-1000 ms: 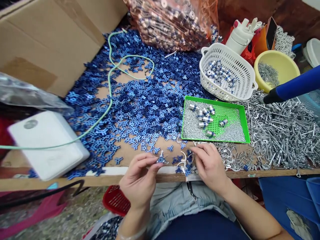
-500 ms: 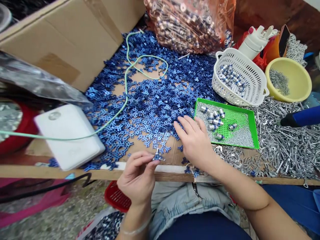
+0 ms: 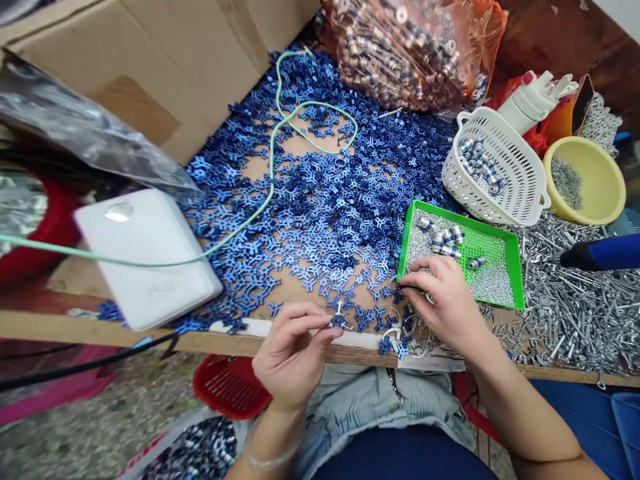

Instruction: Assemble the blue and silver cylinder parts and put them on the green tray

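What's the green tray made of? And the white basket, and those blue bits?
Green tray: probably plastic, evenly bright, with a grid of holes.
White basket: likely plastic, smooth, with thin slotted walls.
Blue bits: shiny, perhaps coated metal; the glints don't rule out plastic.

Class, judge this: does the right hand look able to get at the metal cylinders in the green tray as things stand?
Most likely yes: the right hand is at the near edge of the green tray, which has no lid, and nothing visible blocks the way to the metal cylinders.
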`<state>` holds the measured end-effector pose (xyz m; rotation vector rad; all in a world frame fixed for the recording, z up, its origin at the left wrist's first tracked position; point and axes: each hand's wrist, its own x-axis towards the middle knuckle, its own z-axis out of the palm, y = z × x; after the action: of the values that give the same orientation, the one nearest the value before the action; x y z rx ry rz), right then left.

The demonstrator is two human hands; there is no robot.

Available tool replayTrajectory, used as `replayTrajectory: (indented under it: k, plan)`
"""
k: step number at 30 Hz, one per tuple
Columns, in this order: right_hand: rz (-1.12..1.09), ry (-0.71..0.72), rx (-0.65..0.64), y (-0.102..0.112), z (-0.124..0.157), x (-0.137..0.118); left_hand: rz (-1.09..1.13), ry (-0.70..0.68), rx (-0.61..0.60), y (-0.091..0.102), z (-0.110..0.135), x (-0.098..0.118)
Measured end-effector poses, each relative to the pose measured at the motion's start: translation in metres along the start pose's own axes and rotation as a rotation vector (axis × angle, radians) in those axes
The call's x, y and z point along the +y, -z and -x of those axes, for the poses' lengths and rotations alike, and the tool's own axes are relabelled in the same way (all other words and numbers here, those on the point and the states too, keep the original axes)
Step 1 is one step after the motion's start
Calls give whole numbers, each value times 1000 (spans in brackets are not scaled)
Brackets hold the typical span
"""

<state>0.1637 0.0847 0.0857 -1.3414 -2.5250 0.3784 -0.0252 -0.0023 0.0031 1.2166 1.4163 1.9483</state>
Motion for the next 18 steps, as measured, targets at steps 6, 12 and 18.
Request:
replayTrajectory:
  k: [6, 12, 18]
  plan:
    - [206, 133, -12, -18, -2, -9, -7, -15, -8, 0, 0, 0]
    - [224, 142, -91, -20, -6, -11, -24, -4, -2, 0, 1, 0]
    - [213, 135, -49, -23, -9, -16, -25, 1, 5, 1, 2, -1]
